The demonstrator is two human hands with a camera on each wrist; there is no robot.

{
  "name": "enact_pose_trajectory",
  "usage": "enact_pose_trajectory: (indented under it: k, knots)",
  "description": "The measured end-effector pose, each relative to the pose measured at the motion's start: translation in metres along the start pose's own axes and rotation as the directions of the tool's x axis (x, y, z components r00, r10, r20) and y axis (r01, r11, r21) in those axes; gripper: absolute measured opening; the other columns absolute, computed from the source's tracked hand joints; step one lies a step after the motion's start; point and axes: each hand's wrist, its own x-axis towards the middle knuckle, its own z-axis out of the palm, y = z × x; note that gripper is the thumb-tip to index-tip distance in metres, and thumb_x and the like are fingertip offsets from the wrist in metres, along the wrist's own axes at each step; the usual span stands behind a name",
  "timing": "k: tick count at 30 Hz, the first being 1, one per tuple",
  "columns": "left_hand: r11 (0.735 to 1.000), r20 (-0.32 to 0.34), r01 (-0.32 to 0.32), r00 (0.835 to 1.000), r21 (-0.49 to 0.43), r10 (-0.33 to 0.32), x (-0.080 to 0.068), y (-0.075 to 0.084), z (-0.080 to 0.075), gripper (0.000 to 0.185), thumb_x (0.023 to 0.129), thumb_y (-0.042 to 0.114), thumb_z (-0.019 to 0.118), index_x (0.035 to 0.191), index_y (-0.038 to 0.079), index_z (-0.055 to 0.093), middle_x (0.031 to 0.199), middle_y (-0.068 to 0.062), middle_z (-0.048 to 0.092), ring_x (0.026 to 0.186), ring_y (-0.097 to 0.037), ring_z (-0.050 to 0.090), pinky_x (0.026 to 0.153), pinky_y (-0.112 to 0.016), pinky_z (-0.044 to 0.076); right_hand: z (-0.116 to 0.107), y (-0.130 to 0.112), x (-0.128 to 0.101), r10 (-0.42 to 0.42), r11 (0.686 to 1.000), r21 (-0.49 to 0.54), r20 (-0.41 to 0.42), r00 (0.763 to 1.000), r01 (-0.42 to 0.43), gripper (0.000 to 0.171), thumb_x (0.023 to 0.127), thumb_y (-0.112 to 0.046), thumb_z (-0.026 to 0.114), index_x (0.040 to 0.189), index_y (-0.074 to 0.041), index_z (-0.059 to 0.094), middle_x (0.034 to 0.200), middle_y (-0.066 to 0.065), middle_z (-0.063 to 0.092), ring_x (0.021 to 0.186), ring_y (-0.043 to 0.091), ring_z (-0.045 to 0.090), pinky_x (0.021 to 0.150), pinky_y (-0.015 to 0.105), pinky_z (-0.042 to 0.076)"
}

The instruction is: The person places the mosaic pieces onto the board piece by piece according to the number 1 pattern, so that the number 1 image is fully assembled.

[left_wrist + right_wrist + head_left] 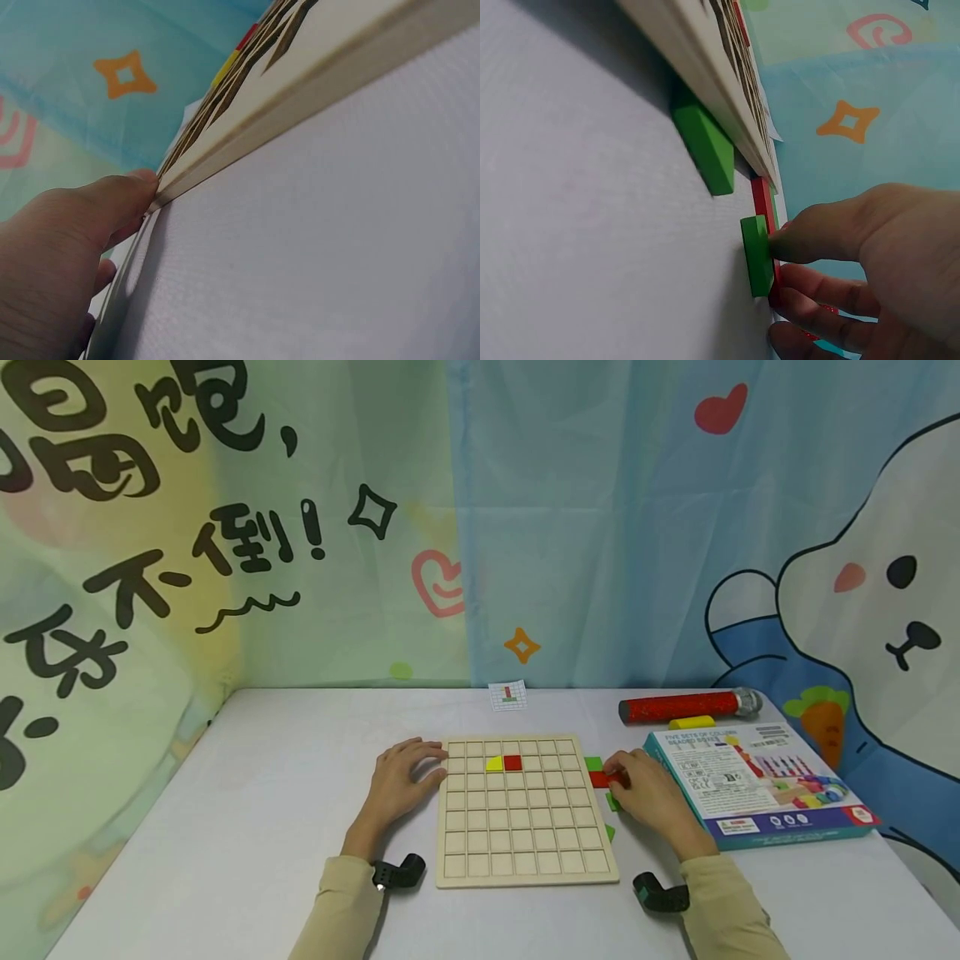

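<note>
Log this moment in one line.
left hand: touching left edge of grid board | right hand: pinching red block, right of board | on board: yellow piece, red square

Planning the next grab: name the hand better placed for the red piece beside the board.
Probably right: the right hand is at the red piece; the left hand touches the opposite edge of the board.

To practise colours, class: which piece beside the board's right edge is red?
The red strip the right hand touches; the other pieces visible there are green.
</note>
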Motion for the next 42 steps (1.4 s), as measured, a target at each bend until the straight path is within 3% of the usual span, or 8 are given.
enact_pose_trajectory:
  k: [13, 23, 29, 36, 42]
  knots:
    - [1.0, -0.002, -0.009, 1.0, 0.0, 0.009, 0.001, 0.0, -0.001, 0.026, 0.084, 0.028, 0.07, 0.109, 0.021, 0.069, 0.124, 0.0, 0.065, 0.127, -0.029, 0.049, 0.104, -0.056, 0.03, -0.002, -0.002, -0.002, 0.013, 1.0, 0.026, 0.009, 1.0, -0.013, 0.023, 0.083, -0.005, 0.063, 0.106, -0.005, 0.061, 0.096, 0.012, 0.057, 0.083, 0.022, 0.05, 0.074, 0.036, 0.044]
    - [1.0, -0.014, -0.016, 1.0, 0.008, 0.016, 0.0, -0.001, 0.0, 0.025, 0.084, 0.028, 0.07, 0.108, 0.02, 0.07, 0.123, 0.0, 0.065, 0.126, -0.03, 0.049, 0.103, -0.056, 0.031, -0.007, 0.001, 0.001, 0.035, 0.987, 0.156, 0.051, 0.998, -0.042, 0.016, 0.086, -0.006, 0.062, 0.102, -0.004, 0.062, 0.09, 0.008, 0.062, 0.081, 0.019, 0.056, 0.064, 0.027, 0.044]
    - [1.0, -0.004, -0.009, 1.0, 0.004, 0.009, 0.001, -0.001, 0.0, 0.025, 0.084, 0.028, 0.07, 0.109, 0.02, 0.07, 0.123, 0.0, 0.065, 0.127, -0.03, 0.049, 0.104, -0.055, 0.03, -0.012, 0.0, 0.0, 0.079, 0.98, 0.175, 0.086, 0.993, -0.093, 0.013, 0.09, -0.014, 0.059, 0.099, -0.006, 0.062, 0.086, 0.005, 0.061, 0.08, 0.019, 0.054, 0.064, 0.027, 0.044]
    - [1.0, 0.011, 0.014, 1.0, 0.0, -0.014, 0.001, -0.001, 0.0, 0.025, 0.085, 0.03, 0.07, 0.109, 0.022, 0.069, 0.124, 0.001, 0.065, 0.129, -0.028, 0.047, 0.106, -0.054, 0.029, -0.012, -0.001, 0.002, 0.045, 0.977, 0.206, 0.054, 0.998, -0.055, 0.013, 0.09, -0.015, 0.06, 0.099, -0.006, 0.063, 0.09, 0.008, 0.065, 0.08, 0.018, 0.058, 0.067, 0.027, 0.045]
    - [0.999, -0.058, -0.047, 0.997, 0.003, 0.047, 0.0, -0.002, 0.003, 0.024, 0.084, 0.029, 0.069, 0.106, 0.019, 0.07, 0.12, -0.001, 0.067, 0.123, -0.032, 0.051, 0.1, -0.056, 0.032, -0.01, -0.004, 0.003, -0.001, 0.974, 0.226, 0.042, 0.999, -0.008, 0.012, 0.091, -0.013, 0.06, 0.1, -0.006, 0.063, 0.094, 0.009, 0.067, 0.083, 0.018, 0.06, 0.071, 0.029, 0.047]
